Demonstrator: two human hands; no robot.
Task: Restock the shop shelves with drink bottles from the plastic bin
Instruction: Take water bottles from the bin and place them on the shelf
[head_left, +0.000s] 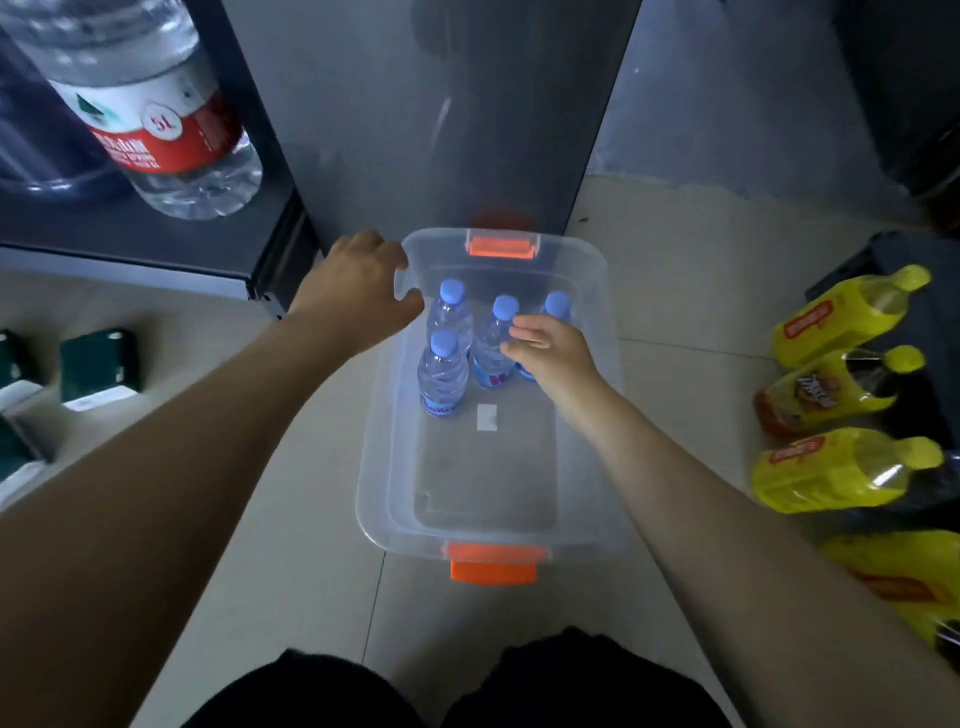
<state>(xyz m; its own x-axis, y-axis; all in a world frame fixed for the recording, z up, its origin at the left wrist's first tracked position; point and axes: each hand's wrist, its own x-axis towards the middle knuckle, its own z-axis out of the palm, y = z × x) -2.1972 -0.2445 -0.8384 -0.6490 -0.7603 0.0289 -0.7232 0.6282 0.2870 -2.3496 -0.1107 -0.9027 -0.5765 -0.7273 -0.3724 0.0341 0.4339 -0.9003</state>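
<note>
Clear plastic bin (375, 467) with orange latches, on the tiled floor (291, 545). Contents: four blue-capped water bottles (442, 375), upright, grouped at the far end. Left hand (358, 286): fingers curled over the bin's far-left corner rim, gripping it. Right hand (553, 353): inside the bin, fingers (524, 338) half-curled against the two right-hand bottles; whether they grip one cannot be told.

We can read "5L" in a white circle on the red-and-white label of the big water bottle (150, 104), near the front edge of the dark shelf (130, 234). White characters run beneath it, too blurred for us to read. We can't make out the labels on the small bottles (441, 379) in the bin (374, 467) or on the yellow bottles (831, 467).
</note>
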